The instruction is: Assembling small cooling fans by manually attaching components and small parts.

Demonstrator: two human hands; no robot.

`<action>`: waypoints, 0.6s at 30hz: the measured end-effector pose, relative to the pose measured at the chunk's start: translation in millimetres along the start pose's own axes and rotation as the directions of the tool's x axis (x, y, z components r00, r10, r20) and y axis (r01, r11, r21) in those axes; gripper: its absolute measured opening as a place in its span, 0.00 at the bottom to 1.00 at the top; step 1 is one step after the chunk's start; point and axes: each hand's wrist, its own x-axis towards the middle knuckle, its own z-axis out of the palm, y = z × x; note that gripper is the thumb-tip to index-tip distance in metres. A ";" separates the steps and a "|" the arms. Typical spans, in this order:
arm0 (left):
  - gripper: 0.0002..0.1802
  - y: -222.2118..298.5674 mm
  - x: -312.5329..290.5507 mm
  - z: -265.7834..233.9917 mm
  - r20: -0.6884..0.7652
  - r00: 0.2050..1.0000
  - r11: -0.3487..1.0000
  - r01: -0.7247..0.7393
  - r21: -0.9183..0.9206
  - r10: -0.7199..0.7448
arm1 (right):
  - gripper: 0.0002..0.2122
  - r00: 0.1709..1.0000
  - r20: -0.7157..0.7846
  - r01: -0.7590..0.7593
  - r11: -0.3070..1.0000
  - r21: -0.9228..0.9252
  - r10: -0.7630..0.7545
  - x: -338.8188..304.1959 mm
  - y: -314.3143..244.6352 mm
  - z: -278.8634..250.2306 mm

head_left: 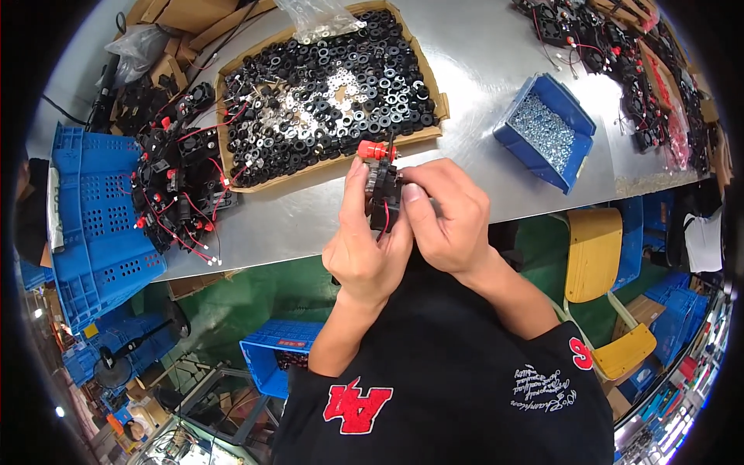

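**Black shirt up close, a small part in two hands**

The black shirt (449, 387) is nearest. Past it is the metal table (480, 46). On the table sits a box (443, 108) full of black and silver rings (310, 70). To its left, a blue crate (93, 252) stands beside a messy pile of fans (186, 170) and wires. To the right, a blue tub (531, 161) holds shiny bits (546, 128).

The left hand (360, 252) holds the dark part (381, 190) between its thumb and fingers. The right hand (449, 217) has its thumb and finger bent close together at the part's right side. I cannot tell if they pinch something tiny.

The part is up off the table, near its front edge, just below the box. If the left hand went loose, it could fall on the floor or the table. The red cap (372, 149) pokes out on top, so it might get bumped. The thin red wire (387, 215) hangs by the fingers; a hard squeeze or tug could pull it.
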 end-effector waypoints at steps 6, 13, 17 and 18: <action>0.31 -4.6 -1.0 -2.2 0.021 0.999 0.999 0.040 -0.007 -0.040 | 0.10 0.999 -0.048 -0.022 0.999 0.040 0.024 0.8 -9.0 5.9; 0.31 -7.5 -3.7 -3.6 0.011 0.998 0.998 0.066 -0.010 -0.066 | 0.11 0.998 -0.048 0.052 0.998 0.020 -0.051 2.3 -9.0 9.3; 0.31 -9.2 -3.4 -4.6 0.007 0.997 0.997 0.080 -0.003 -0.080 | 0.11 0.992 0.122 0.029 0.999 -0.042 -0.023 1.8 -5.5 7.3; 0.31 -10.0 -3.6 -4.6 0.007 0.997 0.997 0.079 -0.002 -0.079 | 0.11 0.999 0.047 0.028 1.000 -0.007 -0.027 2.0 -8.4 11.0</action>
